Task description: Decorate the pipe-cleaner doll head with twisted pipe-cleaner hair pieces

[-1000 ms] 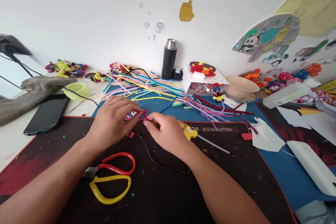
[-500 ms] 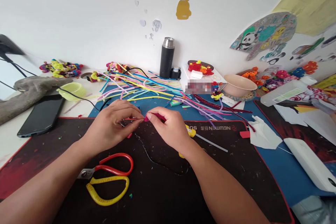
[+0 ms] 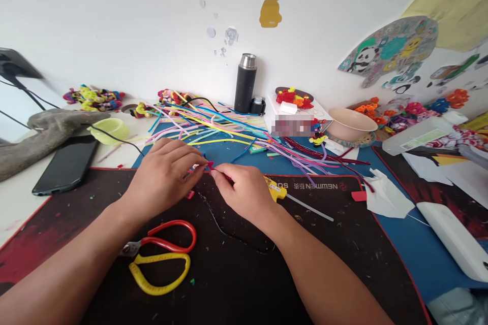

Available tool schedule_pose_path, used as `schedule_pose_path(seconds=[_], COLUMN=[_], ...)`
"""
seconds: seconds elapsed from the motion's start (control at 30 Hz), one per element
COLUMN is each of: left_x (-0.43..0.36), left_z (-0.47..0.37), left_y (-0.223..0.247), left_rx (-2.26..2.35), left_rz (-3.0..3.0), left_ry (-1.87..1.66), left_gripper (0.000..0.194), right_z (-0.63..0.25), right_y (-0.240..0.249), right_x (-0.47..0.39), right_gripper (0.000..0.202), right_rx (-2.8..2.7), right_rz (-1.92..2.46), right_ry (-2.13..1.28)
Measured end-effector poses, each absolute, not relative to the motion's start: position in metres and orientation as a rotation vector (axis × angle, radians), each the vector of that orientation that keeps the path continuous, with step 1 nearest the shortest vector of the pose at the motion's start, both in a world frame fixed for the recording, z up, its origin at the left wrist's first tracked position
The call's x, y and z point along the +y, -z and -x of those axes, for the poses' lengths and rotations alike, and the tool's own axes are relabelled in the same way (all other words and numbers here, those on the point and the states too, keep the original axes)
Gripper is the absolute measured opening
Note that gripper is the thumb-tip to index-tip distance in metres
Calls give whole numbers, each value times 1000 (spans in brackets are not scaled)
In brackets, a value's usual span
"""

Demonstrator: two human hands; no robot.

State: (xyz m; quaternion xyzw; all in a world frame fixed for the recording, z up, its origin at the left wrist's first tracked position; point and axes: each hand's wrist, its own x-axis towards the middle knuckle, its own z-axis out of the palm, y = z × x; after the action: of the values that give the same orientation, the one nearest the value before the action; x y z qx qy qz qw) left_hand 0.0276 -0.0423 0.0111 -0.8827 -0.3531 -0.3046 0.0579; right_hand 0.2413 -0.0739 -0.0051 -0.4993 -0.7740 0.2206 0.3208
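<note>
Pinches a magenta pipe cleaner [image 3: 210,164] just left of the frame's centre in closed fingertips of left hand [image 3: 165,172] and right hand [image 3: 244,189], probably for fine control, apart from scissors [image 3: 163,248] at lower left.

- Your white tabletop [image 3: 19,209] carries a dark phone [image 3: 66,165] and yellow-green bowl [image 3: 110,133], left.
- Your blue sheet [image 3: 410,261] bears spread, coloured fuzzy stems [image 3: 213,124].
- Your black mat [image 3: 236,284] holds scissors [image 3: 163,256] with red and yellow handles, plus a yellow glue gun [image 3: 277,191].
</note>
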Motion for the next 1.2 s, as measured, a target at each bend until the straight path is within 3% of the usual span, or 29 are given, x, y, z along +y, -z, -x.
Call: schedule_pose_path(seconds=[0.17,0.43,0.7,1.2], left_x=[-42,-45,-53,-46], left_z=[-27,-27,-32,-32], left_y=[-11,-12,-18,-12], left_rx=[-936,-1119,-1426,-886], left_rz=[2758,2967,2858,2712], left_ry=[834,1156,1365,835], left_gripper=[17,10,12,17], right_z=[-245,-251,-247,-242], right_y=[4,-1,2,8], right_x=[-72,-69,-71,-77], right_gripper=[24,21,35,38], right_rx=[-2078,-1849,-1822,-2139], right_rz=[1337,1264,1261,1334], right_ry=[-484,-711,-935,-408])
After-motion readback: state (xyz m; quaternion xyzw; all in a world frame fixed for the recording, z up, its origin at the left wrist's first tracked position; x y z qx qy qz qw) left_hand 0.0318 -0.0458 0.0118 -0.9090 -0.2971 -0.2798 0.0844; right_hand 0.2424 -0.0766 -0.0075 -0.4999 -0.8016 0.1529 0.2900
